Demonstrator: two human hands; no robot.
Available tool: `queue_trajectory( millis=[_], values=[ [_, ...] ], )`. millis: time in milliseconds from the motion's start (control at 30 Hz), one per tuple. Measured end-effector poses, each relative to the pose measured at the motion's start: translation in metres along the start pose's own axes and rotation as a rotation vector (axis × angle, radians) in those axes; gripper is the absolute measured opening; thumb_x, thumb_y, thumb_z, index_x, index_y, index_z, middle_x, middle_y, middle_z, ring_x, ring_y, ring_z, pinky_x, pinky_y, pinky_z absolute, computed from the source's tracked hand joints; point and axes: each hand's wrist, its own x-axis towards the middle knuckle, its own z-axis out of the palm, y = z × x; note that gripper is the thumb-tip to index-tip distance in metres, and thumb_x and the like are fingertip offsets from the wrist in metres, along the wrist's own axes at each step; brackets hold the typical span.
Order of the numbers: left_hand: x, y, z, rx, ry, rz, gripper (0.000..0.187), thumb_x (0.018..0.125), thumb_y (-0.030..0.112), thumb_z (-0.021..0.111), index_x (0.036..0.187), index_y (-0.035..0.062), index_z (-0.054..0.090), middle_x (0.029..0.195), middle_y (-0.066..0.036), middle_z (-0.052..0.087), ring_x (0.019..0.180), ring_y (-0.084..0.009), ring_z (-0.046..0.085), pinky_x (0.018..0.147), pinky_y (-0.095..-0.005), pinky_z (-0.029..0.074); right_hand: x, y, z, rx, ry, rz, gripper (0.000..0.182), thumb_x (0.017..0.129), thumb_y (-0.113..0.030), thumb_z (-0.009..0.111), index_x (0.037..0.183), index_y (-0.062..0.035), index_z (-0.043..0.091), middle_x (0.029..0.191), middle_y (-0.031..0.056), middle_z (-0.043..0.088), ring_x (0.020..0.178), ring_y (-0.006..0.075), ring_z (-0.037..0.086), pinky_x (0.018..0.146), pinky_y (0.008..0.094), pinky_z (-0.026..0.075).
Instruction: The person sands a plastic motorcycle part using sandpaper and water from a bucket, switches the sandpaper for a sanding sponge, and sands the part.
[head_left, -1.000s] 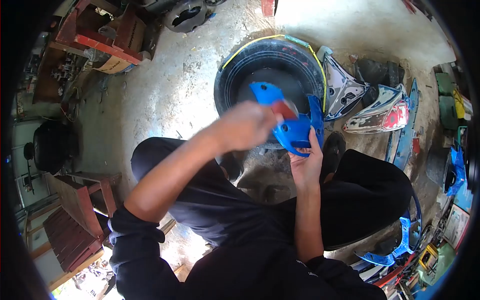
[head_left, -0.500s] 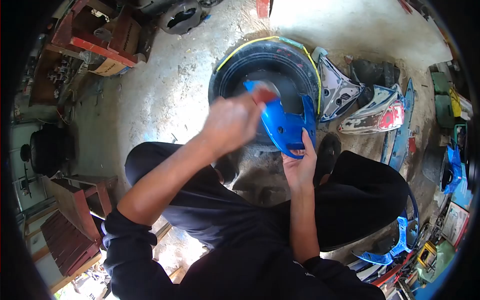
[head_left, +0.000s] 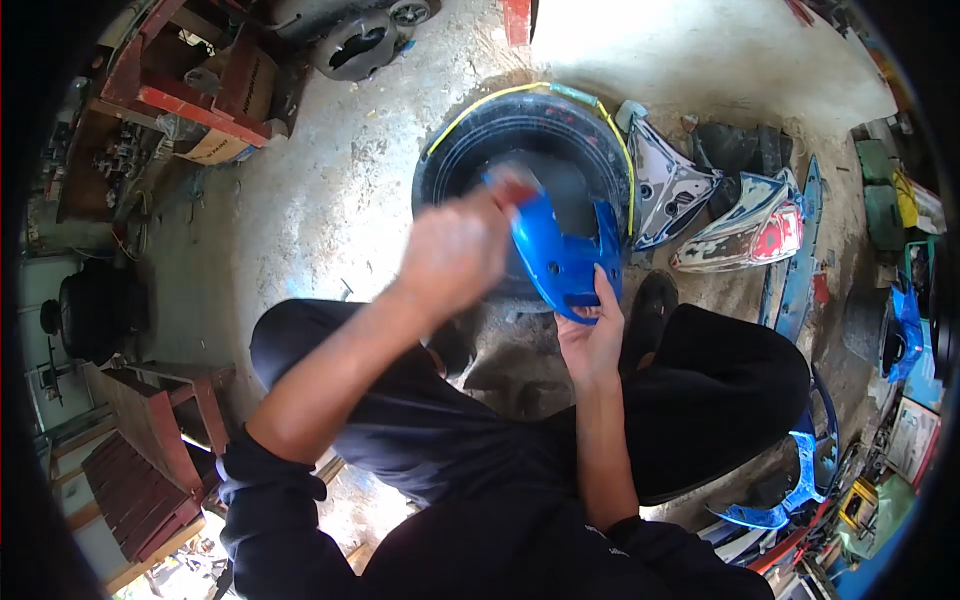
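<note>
A glossy blue plastic motorcycle panel (head_left: 548,245) is tilted over the near part of a round black tub (head_left: 427,190). My right hand (head_left: 592,335) grips its lower end, thumb on the face and fingers partly hidden behind. My left hand (head_left: 455,250), blurred by motion, is closed on a red-brown piece of sandpaper (head_left: 512,190) at the panel's upper left end. Blur hides exactly where the sandpaper touches the panel.
Right of the tub lie a grey sanded panel (head_left: 675,185), a white-and-red panel (head_left: 745,235) and a long blue strip (head_left: 800,250). A blue forked piece (head_left: 790,490) rests at lower right. A red wooden bench (head_left: 150,420) stands left.
My left hand and the sandpaper have shifted slightly left along the panel's upper end. The whole view has moved a little; my right hand keeps its grip.
</note>
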Motion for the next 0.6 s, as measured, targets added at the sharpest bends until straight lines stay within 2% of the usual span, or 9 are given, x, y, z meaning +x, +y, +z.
queue_trajectory(
  millis=[67, 133, 200, 300, 333, 400, 433, 533, 600],
  values=[
    [0.001, -0.005, -0.004, 0.06, 0.052, -0.103, 0.03, 0.101, 0.023, 0.053, 0.088, 0.0024, 0.07, 0.078, -0.017, 0.068, 0.077, -0.0384, 0.07, 0.068, -0.0483, 0.056, 0.003, 0.002, -0.003, 0.073, -0.092, 0.015, 0.023, 0.102, -0.02, 0.058, 0.118, -0.005, 0.064, 0.112, 0.0056, 0.072, 0.103, 0.017, 0.069, 0.093, 0.0357, 0.055],
    [-0.012, 0.0, 0.014, -0.207, -0.077, 0.382, 0.031, 0.1, 0.022, 0.053, 0.084, 0.002, 0.071, 0.077, -0.019, 0.068, 0.074, -0.0379, 0.069, 0.065, -0.0472, 0.056, 0.017, 0.007, -0.032, 0.129, -0.214, 0.065, 0.022, 0.102, -0.02, 0.059, 0.117, -0.0053, 0.065, 0.11, 0.0053, 0.072, 0.101, 0.0167, 0.07, 0.091, 0.0351, 0.055],
    [-0.018, 0.014, 0.023, -0.351, -0.04, 0.444, 0.031, 0.1, 0.022, 0.054, 0.083, 0.0013, 0.07, 0.074, -0.02, 0.066, 0.072, -0.038, 0.069, 0.064, -0.0468, 0.056, 0.017, 0.005, -0.033, 0.169, -0.32, 0.106, 0.02, 0.101, -0.02, 0.06, 0.115, -0.0057, 0.065, 0.108, 0.0049, 0.072, 0.099, 0.0165, 0.07, 0.089, 0.0346, 0.055],
    [0.0, 0.003, 0.009, 0.053, 0.055, 0.029, 0.026, 0.1, 0.02, 0.054, 0.093, 0.0013, 0.07, 0.075, -0.021, 0.067, 0.064, -0.0387, 0.068, 0.056, -0.0465, 0.055, -0.009, -0.003, 0.015, 0.004, 0.026, 0.053, 0.019, 0.101, -0.019, 0.061, 0.115, -0.0067, 0.065, 0.101, 0.0007, 0.071, 0.087, 0.0107, 0.067, 0.086, 0.0314, 0.054],
    [0.001, -0.003, 0.0, 0.074, 0.207, 0.077, 0.026, 0.101, 0.02, 0.054, 0.095, 0.0008, 0.07, 0.077, -0.022, 0.068, 0.061, -0.04, 0.067, 0.053, -0.0468, 0.054, -0.011, -0.002, 0.012, 0.006, 0.028, 0.057, 0.019, 0.101, -0.019, 0.061, 0.115, -0.0067, 0.065, 0.101, 0.0007, 0.071, 0.087, 0.0107, 0.067, 0.086, 0.0314, 0.054],
    [-0.007, -0.001, 0.008, -0.073, 0.114, 0.199, 0.027, 0.1, 0.02, 0.055, 0.09, -0.0001, 0.07, 0.075, -0.022, 0.067, 0.063, -0.0405, 0.067, 0.057, -0.0482, 0.055, -0.01, -0.001, 0.009, -0.022, -0.031, -0.033, 0.021, 0.101, -0.02, 0.061, 0.118, -0.0071, 0.064, 0.104, 0.0014, 0.071, 0.09, 0.0115, 0.068, 0.088, 0.0313, 0.054],
    [-0.012, 0.004, 0.013, -0.201, 0.066, 0.4, 0.027, 0.099, 0.021, 0.057, 0.088, -0.0006, 0.069, 0.075, -0.022, 0.067, 0.065, -0.0415, 0.067, 0.062, -0.0495, 0.056, -0.007, -0.001, 0.005, -0.072, -0.046, -0.039, 0.024, 0.102, -0.022, 0.06, 0.121, -0.0078, 0.063, 0.109, 0.0026, 0.071, 0.099, 0.0139, 0.068, 0.088, 0.0322, 0.054],
    [-0.018, 0.021, 0.015, -0.038, -0.095, 0.237, 0.028, 0.099, 0.023, 0.056, 0.089, 0.0017, 0.071, 0.082, -0.021, 0.07, 0.062, -0.039, 0.067, 0.062, -0.048, 0.056, -0.006, -0.003, -0.003, -0.05, -0.044, -0.012, 0.029, 0.103, -0.024, 0.059, 0.126, -0.008, 0.06, 0.115, 0.0027, 0.069, 0.103, 0.0135, 0.066, 0.089, 0.033, 0.054],
    [-0.008, 0.008, 0.011, 0.112, 0.099, 0.069, 0.033, 0.098, 0.024, 0.056, 0.076, 0.0049, 0.071, 0.071, -0.016, 0.07, 0.057, -0.0346, 0.068, 0.059, -0.0444, 0.057, -0.008, -0.001, -0.011, -0.089, -0.089, 0.003, 0.034, 0.104, -0.027, 0.058, 0.132, -0.0078, 0.057, 0.121, 0.004, 0.067, 0.108, 0.0149, 0.065, 0.091, 0.0342, 0.054]
  ],
)
